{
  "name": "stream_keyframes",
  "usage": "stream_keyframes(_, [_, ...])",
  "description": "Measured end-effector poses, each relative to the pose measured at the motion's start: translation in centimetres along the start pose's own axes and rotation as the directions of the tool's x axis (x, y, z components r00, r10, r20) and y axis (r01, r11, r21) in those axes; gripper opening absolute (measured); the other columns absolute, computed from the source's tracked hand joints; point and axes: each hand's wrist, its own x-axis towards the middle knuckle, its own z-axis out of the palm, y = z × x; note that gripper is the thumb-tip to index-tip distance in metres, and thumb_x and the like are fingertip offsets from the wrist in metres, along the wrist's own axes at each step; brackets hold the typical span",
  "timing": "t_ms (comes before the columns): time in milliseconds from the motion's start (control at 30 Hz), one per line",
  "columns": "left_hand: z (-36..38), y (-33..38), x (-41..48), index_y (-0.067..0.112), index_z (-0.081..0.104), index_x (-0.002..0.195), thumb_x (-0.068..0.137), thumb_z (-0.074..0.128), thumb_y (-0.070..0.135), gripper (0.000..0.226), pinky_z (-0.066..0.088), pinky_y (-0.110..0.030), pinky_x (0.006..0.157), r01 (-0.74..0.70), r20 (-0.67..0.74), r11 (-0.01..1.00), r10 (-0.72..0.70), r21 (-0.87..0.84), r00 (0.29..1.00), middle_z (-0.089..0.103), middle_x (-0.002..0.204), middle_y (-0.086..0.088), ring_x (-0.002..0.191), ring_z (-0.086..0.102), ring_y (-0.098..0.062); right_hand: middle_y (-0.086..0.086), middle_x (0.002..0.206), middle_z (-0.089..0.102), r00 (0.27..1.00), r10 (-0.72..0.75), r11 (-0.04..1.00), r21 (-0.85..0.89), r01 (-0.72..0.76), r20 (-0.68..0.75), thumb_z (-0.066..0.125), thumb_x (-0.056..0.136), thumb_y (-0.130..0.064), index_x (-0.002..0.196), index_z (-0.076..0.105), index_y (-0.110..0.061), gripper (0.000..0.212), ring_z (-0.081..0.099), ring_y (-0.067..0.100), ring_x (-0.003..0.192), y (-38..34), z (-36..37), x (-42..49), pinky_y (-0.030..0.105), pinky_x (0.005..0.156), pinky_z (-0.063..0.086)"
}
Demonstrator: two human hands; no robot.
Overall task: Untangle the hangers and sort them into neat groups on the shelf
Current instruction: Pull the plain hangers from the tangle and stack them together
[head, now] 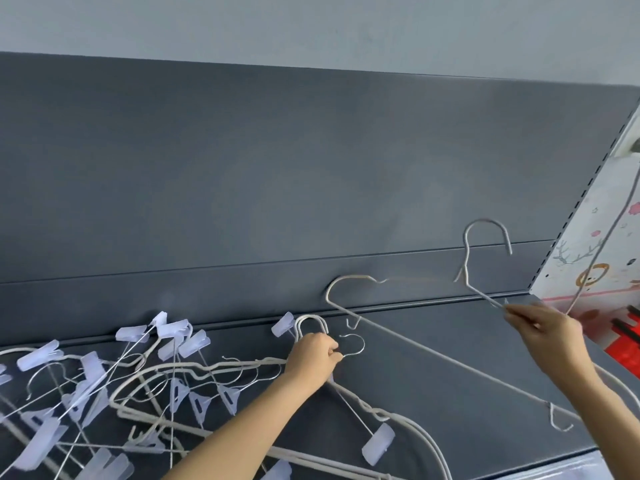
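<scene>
Reaching in from the near edge, both bare forearms stretch over a dark blue-grey shelf point(433, 420). The left hand point(313, 355) lies knuckles up at the right end of a tangled pile of white wire hangers with pale translucent plastic clips point(138, 386), its grip clamped round a bunch of their curved hooks; one small hook point(356, 344) pokes out just right of the fist. The right hand point(543, 330), raised and further right, has its grip pinched on one sloping arm of a plain white wire hanger point(486, 221), which is held tilted above the shelf with its hook uppermost and its long bar slanting down towards the near right. The pile sprawls across the shelf's left half. Behind stands a matching dark back panel point(242, 168), above it a pale grey wall point(311, 22). At far right are a slotted upright and a white board with cartoon drawings point(588, 265)
</scene>
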Motion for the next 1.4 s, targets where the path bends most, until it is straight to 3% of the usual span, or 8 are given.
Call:
stream_keyframes(167, [-4.4, -4.1, -1.9, 0.006, 0.066, 0.075, 0.083, 0.055, 0.015, 0.016, 0.041, -0.032, 0.07, -0.037, -0.283, 0.999, 0.044, 0.031, 0.958, 0.057, 0.07, -0.005, 0.082, 0.051, -0.025, -0.041, 0.075, 0.054, 0.99, -0.111, 0.99, 0.074, 0.117, -0.085, 0.064, 0.079, 0.005, 0.091, 0.07, 0.003, 0.013, 0.048, -0.022, 0.066, -2.3, -2.2, 0.8, -0.002, 0.064, 0.033])
stream_keyframes(300, [-7.8, -9.4, -4.1, 0.021, 0.066, 0.109, 0.081, 0.063, 0.037, 0.032, 0.043, -0.033, 0.088, 0.12, -0.159, 0.958, -0.08, 0.262, 0.984, 0.062, 0.107, 0.001, 0.105, 0.053, -0.022, -0.033, 0.064, 0.058, 0.999, -0.034, 0.96, 0.276, 0.042, -0.033, 0.061, 0.082, 0.001, 0.094, 0.07, -0.003, 0.015, 0.052, -0.009, 0.055, -4.8, 0.7, 0.1, 0.003, 0.053, 0.036])
stream_keyframes(433, [-8.2, -11.1, -5.2, 0.016, 0.069, 0.074, 0.084, 0.058, 0.027, 0.019, 0.04, -0.027, 0.067, 0.072, -0.088, 0.962, -0.05, 0.262, 0.995, 0.055, 0.078, 0.009, 0.084, 0.054, -0.016, -0.014, 0.044, 0.053, 0.985, 0.026, 0.902, 0.421, -0.097, 0.171, 0.058, 0.085, 0.002, 0.079, 0.068, -0.014, 0.02, 0.043, 0.006, 0.04, -6.3, 3.9, -1.7, 0.011, 0.042, 0.033])
stream_keyframes(600, [-8.9, -10.9, -4.6, 0.016, 0.072, 0.074, 0.082, 0.06, 0.019, 0.014, 0.049, -0.032, 0.069, 0.134, -0.02, 0.989, -0.133, 0.055, 0.991, 0.064, 0.075, 0.005, 0.07, 0.059, -0.016, -0.003, 0.047, 0.042, 0.904, -0.012, 0.831, 0.507, -0.229, 0.427, 0.056, 0.084, 0.007, 0.068, 0.071, -0.021, 0.035, 0.028, 0.006, 0.039, -6.1, 4.8, -3.5, 0.014, 0.037, 0.028])
stream_keyframes(700, [-10.8, -10.5, -4.4, -0.008, 0.064, 0.07, 0.074, 0.066, 0.015, 0.024, 0.04, -0.01, 0.055, 0.092, 0.011, 0.989, -0.091, -0.117, 0.996, 0.061, 0.065, -0.004, 0.057, 0.052, -0.006, 0.002, 0.053, 0.043, 0.849, -0.042, 0.834, 0.486, -0.26, 0.527, 0.056, 0.083, 0.009, 0.064, 0.074, -0.019, 0.038, 0.032, 0.011, 0.044, -5.8, 4.2, -4.1, 0.018, 0.04, 0.03])
stream_keyframes(833, [-13.9, -8.8, -4.7, 0.022, 0.073, 0.066, 0.073, 0.072, 0.013, 0.011, 0.038, -0.014, 0.05, 0.123, 0.053, 0.978, -0.116, -0.167, 0.992, 0.062, 0.05, 0.007, 0.045, 0.048, -0.001, -0.004, 0.052, 0.049, 0.786, -0.114, 0.886, 0.42, -0.196, 0.608, 0.058, 0.083, 0.007, 0.072, 0.073, -0.018, 0.031, 0.036, 0.012, 0.046, -7.1, 4.2, -5.2, 0.021, 0.043, 0.033])
stream_keyframes(1233, [-15.8, -4.4, -8.1, 0.024, 0.073, 0.071, 0.079, 0.07, 0.014, 0.013, 0.043, -0.019, 0.062, 0.071, -0.027, 0.972, -0.079, -0.222, 0.997, 0.069, 0.061, 0.004, 0.053, 0.052, -0.001, -0.012, 0.065, 0.051, 0.874, -0.29, 0.935, 0.308, 0.173, 0.39, 0.063, 0.081, 0.0, 0.082, 0.074, -0.011, 0.016, 0.053, -0.007, 0.072, -12.6, 6.8, -8.3, 0.007, 0.062, 0.038])
stream_keyframes(1400, [-17.9, -4.7, -10.7, 0.017, 0.074, 0.074, 0.08, 0.069, 0.013, 0.009, 0.039, -0.014, 0.054, 0.091, -0.091, 0.962, -0.118, -0.258, 0.989, 0.058, 0.043, 0.012, 0.042, 0.045, 0.001, 0.003, 0.062, 0.064, 0.852, -0.288, 0.928, 0.346, 0.136, 0.437, 0.059, 0.083, 0.001, 0.083, 0.072, -0.015, 0.02, 0.048, 0.013, 0.055, -15.1, 6.2, -8.2, 0.032, 0.063, 0.047])
